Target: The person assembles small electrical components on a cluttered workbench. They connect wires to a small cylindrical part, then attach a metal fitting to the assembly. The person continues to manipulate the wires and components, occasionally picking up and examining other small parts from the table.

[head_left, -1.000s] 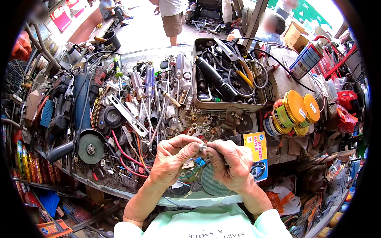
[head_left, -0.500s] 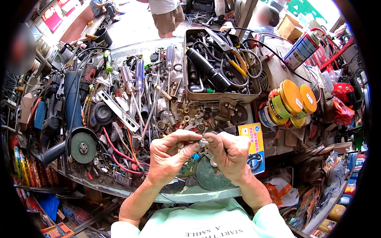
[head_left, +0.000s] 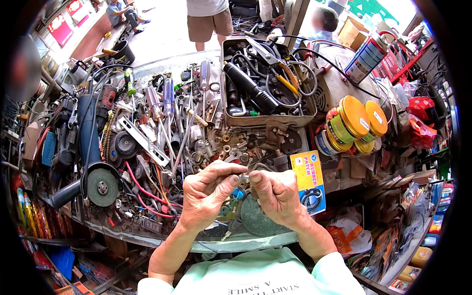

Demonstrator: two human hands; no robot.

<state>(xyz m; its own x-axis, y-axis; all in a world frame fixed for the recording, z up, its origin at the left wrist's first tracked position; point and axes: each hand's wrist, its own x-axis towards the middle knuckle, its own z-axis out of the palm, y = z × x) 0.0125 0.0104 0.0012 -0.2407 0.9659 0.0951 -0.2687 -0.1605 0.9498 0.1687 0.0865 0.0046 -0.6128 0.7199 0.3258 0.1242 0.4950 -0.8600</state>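
Note:
Both my hands meet over the near middle of the cluttered bench. My left hand (head_left: 207,191) pinches a small shiny metal piece (head_left: 245,177) between thumb and fingers; its shape is mostly hidden. Opposite it, my right hand (head_left: 279,194) is closed, thumb pressed to curled fingers at the other end of that piece. Under the right hand lies a greenish round grinding disc (head_left: 255,219), partly covered by the hand. A yellow-and-blue box (head_left: 310,179) sits just right of it. Loose nuts and small metal fittings (head_left: 231,146) are heaped beyond my fingers.
An angle grinder (head_left: 91,147) lies at the left. Several screwdrivers (head_left: 168,101) and a slotted metal bar (head_left: 142,140) crowd the middle. Behind stands a metal tool box (head_left: 273,120) with pliers and a torch. Yellow-lidded tins (head_left: 354,118) stand right. Other people are beyond the bench.
My hands have shifted slightly left, and their fingertips look a little further apart. The metal piece shows less now. The view has moved slightly.

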